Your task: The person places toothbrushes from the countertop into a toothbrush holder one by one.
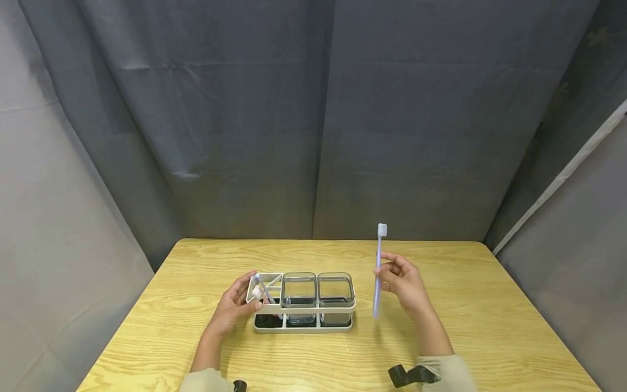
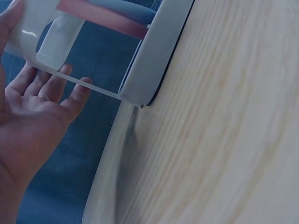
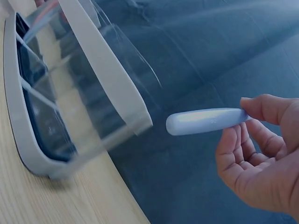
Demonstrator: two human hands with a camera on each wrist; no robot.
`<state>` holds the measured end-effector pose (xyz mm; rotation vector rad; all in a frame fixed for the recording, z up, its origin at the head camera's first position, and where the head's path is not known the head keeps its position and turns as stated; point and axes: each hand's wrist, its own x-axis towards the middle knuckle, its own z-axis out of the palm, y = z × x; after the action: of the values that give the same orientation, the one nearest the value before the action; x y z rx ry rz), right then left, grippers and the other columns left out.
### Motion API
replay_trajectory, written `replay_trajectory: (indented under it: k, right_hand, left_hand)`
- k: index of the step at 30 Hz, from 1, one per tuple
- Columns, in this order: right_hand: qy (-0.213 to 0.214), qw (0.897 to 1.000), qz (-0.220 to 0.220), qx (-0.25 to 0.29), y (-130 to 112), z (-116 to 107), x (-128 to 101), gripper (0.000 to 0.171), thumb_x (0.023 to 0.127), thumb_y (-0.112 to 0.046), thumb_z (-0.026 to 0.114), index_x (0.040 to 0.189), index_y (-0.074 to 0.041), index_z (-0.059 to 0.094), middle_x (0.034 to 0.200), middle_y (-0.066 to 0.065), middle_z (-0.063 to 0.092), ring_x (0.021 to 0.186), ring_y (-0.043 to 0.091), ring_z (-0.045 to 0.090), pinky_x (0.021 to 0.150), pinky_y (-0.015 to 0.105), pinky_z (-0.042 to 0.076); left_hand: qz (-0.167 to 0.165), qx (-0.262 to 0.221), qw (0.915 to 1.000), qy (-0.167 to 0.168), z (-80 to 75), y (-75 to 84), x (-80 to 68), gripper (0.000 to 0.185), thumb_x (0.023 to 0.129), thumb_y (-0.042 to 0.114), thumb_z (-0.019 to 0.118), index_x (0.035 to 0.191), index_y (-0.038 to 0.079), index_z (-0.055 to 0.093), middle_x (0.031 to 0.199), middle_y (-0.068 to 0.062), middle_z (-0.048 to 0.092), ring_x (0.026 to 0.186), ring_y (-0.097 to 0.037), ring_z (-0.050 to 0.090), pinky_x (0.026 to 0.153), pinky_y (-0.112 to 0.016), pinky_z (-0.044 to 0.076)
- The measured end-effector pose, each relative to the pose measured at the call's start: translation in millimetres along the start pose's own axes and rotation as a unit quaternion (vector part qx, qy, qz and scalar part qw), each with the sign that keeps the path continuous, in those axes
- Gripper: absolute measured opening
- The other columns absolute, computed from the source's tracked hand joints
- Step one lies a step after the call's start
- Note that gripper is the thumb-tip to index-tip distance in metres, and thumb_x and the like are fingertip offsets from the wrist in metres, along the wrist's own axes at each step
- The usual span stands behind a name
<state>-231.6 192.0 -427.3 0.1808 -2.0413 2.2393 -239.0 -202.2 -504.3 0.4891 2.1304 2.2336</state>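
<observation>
Grey curtains hang behind a wooden table [image 1: 441, 337]. On it stands a white holder [image 1: 303, 321] with two clear cups [image 1: 317, 291] and an open slot at its left end, where a toothbrush [image 1: 264, 291] already leans. The left hand [image 1: 234, 309] steadies that end, fingers straight against the frame. The right hand [image 1: 404, 283] pinches a pale lilac toothbrush [image 1: 378, 272] upright in the air, bristles up, just right of the holder. The step in hand seems to be carrying; lowering the handle into a compartment would call for careful aim.

Glossy white plastic holder [image 1: 303, 325], clear cups [image 1: 299, 291], smooth plastic toothbrush [image 1: 377, 272], grained wood table [image 1: 490, 326]
</observation>
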Motion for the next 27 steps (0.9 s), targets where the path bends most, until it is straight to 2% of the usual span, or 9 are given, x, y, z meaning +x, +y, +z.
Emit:
replay_trajectory:
  k: [5, 12, 18, 22, 27]
  right_hand:
    - [0.016, 0.999, 0.002, 0.032, -1, 16, 2, 0.040, 0.085, 0.005, 0.061, 0.122, 0.008, 0.045, 0.084, 0.005, 0.054, 0.069, 0.011, 0.055, 0.061, 0.024, 0.052]
    - [0.031, 0.997, -0.008, 0.071, -3, 37, 5, 0.035, 0.082, 0.009, 0.061, 0.115, 0.003, 0.048, 0.079, 0.004, 0.053, 0.067, 0.010, 0.055, 0.060, 0.024, 0.052]
    - [0.043, 0.993, -0.014, 0.106, -6, 57, 5, 0.032, 0.082, 0.010, 0.061, 0.110, 0.001, 0.049, 0.078, 0.002, 0.054, 0.068, 0.010, 0.057, 0.060, 0.025, 0.053]
    - [0.047, 0.989, -0.031, 0.136, -6, 70, 3, 0.029, 0.082, 0.012, 0.059, 0.107, 0.001, 0.048, 0.078, 0.005, 0.055, 0.068, 0.013, 0.058, 0.061, 0.029, 0.054]
    - [0.032, 0.981, -0.066, 0.181, -5, 88, -1, 0.027, 0.082, 0.010, 0.061, 0.104, -0.003, 0.052, 0.083, 0.011, 0.053, 0.070, 0.017, 0.058, 0.064, 0.034, 0.055]
  left_hand:
    - [-0.005, -0.011, 0.9999, -0.002, 0.6, 0.6, 1.0, 0.076, 0.075, -0.004, 0.072, 0.141, 0.002, 0.035, 0.146, -0.017, 0.031, 0.132, -0.028, 0.030, 0.098, -0.023, 0.035]
    - [-0.015, -0.022, 0.9996, -0.001, 0.8, 1.6, 0.4, 0.075, 0.076, -0.005, 0.071, 0.141, 0.005, 0.036, 0.145, -0.013, 0.034, 0.131, -0.027, 0.031, 0.099, -0.023, 0.034]
    - [-0.013, -0.024, 0.9996, -0.003, 0.2, 1.4, -0.4, 0.076, 0.076, -0.003, 0.072, 0.142, 0.005, 0.035, 0.145, -0.014, 0.032, 0.132, -0.027, 0.030, 0.099, -0.023, 0.034]
    - [-0.008, -0.020, 0.9998, -0.004, 0.6, 1.3, -1.4, 0.075, 0.076, -0.005, 0.070, 0.142, 0.003, 0.034, 0.145, -0.016, 0.032, 0.131, -0.026, 0.032, 0.098, -0.023, 0.035]
    - [0.001, -0.011, 0.9999, -0.004, 1.4, 2.2, -2.0, 0.074, 0.076, -0.006, 0.070, 0.141, 0.002, 0.035, 0.145, -0.019, 0.031, 0.131, -0.029, 0.030, 0.098, -0.023, 0.035]
